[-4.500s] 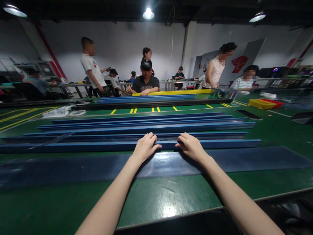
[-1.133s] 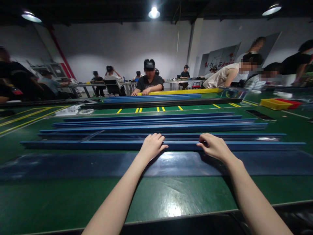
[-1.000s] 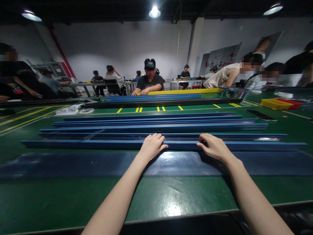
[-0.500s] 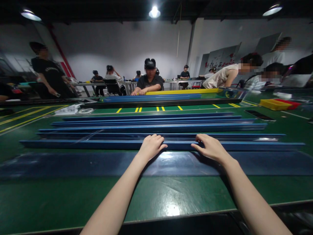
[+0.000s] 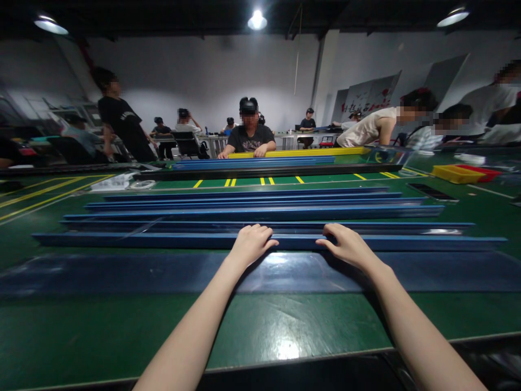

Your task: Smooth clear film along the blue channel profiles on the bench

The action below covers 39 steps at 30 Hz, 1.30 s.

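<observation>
A long blue channel strip (image 5: 142, 240) lies across the green table in front of me. My left hand (image 5: 252, 243) is closed over it left of centre, its fingers over the far side and its thumb along the near side. To the right, my right hand (image 5: 347, 244) grips the same strip with curled fingers, their tips partly hidden behind it. A flat, glossy bluish plastic sheet (image 5: 122, 274) lies nearer to me, beneath my wrists. Just beyond the strip runs another blue channel (image 5: 399, 225), with a piece of clear film (image 5: 144, 228) across its left part.
Several more blue strips (image 5: 260, 211) lie parallel behind. Farther off are a black bar (image 5: 264, 172), a yellow bar (image 5: 301, 153), a phone (image 5: 432, 191), a yellow tray (image 5: 456, 174) and a white item (image 5: 112, 182). A co-worker (image 5: 250, 138) sits opposite.
My right hand has shifted very slightly left; my left hand stays in place. The co-worker opposite has moved a hand rightward. A standing person at the left has moved right.
</observation>
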{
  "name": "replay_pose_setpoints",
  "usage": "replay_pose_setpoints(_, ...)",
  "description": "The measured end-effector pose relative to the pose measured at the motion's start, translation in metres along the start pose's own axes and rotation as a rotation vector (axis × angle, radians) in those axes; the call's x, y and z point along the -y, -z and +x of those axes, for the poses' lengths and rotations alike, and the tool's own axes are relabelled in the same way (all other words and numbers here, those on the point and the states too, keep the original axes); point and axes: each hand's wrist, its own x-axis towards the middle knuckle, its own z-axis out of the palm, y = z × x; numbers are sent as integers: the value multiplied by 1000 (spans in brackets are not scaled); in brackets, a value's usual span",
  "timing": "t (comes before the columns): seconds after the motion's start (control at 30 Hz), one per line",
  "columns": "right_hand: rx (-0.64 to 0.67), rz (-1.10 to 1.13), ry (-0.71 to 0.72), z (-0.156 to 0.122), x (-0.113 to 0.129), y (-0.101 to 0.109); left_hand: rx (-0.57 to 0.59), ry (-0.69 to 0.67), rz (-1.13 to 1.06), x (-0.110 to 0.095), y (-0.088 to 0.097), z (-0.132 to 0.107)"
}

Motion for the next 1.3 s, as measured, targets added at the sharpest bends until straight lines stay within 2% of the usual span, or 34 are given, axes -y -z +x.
replay_pose_setpoints(1.3,-14,-6,-22,1,2,2,40,37,-2,3,0,1)
